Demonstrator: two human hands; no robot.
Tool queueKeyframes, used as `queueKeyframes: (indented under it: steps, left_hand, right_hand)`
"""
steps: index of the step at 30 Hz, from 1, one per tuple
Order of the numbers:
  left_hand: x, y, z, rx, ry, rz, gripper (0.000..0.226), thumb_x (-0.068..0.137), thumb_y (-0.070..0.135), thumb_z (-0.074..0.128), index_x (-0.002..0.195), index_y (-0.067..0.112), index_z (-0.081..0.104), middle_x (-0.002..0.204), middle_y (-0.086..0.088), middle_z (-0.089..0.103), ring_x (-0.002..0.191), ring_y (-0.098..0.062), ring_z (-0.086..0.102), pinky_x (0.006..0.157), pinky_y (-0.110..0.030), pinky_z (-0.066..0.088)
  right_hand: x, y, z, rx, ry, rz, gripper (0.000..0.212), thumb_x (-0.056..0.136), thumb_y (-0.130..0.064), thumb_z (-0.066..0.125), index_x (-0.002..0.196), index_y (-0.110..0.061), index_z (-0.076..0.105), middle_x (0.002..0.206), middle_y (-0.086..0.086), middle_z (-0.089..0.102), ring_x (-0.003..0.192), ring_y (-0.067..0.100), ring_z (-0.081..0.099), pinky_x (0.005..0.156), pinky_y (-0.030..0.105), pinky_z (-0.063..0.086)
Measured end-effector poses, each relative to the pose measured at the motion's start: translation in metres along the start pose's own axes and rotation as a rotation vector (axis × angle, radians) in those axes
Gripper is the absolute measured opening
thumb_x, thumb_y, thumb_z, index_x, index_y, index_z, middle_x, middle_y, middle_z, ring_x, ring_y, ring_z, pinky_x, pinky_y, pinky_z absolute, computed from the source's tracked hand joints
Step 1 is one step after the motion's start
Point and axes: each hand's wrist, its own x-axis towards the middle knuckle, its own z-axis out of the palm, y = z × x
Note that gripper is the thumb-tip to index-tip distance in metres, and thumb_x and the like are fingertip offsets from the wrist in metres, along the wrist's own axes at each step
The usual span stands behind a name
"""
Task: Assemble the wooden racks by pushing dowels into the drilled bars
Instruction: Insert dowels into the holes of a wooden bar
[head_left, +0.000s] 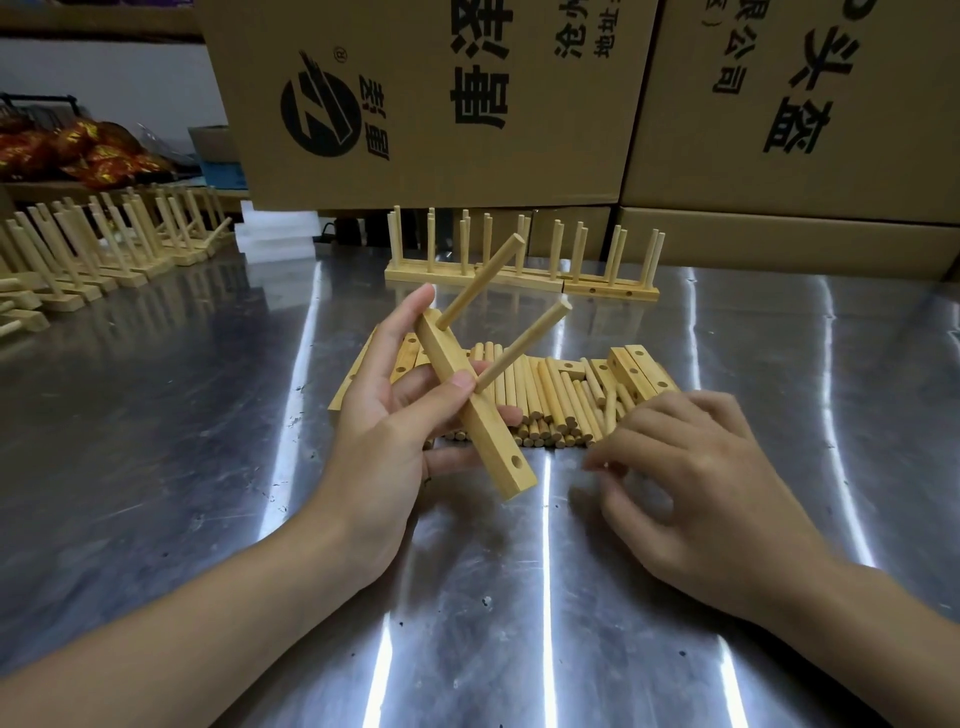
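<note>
Wood is spread over the steel table. The left hand grips a drilled bar above the table's middle, with the thumb across its face and the fingers curled behind. The bar is tilted, near end lower.

Two dowels are already seated in the bar, both slanting up to the right: a far dowel at its far end and a mid dowel about halfway along. A hole close to the near end is bare, so this rack looks partly done, with at least one dowel left to push in.

The right hand hovers low at the near right edge of the dowel pile. Its fingers are bent and blurred, and I cannot tell whether they pinch a dowel or hold nothing.

Many loose dowels lie in the pile behind the held bar, with spare bars at its right side and more at its left.

Finished racks stand upright farther back, in front of cardboard boxes. A long row of racks lines the far left. A fair batch seems complete, with plenty of stock left to assemble.
</note>
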Motion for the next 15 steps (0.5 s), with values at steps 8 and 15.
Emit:
queueKeyframes:
  steps: [8,15]
  left_hand:
    - [0.000,0.000,-0.001,0.006,-0.001,-0.009,0.066,0.104,0.007,0.061,0.149,0.053,0.049,0.121,-0.013,0.076,0.099,-0.043,0.078,0.069,-0.044,0.065]
    - [-0.001,0.001,0.001,0.004,-0.005,-0.021,0.066,0.104,0.008,0.061,0.148,0.054,0.048,0.121,-0.012,0.077,0.100,-0.043,0.078,0.068,-0.047,0.066]
  right_hand:
    - [0.001,0.011,0.003,-0.207,-0.035,-0.122,0.025,0.085,-0.014,0.081,0.102,-0.032,0.080,0.116,-0.003,0.066,0.117,0.027,0.062,0.096,0.042,0.038]
    - [-0.001,-0.006,-0.002,0.329,0.339,0.031,0.009,0.097,-0.031,0.074,0.102,-0.023,0.073,0.101,-0.017,0.070,0.095,0.008,0.065,0.082,0.026,0.047]
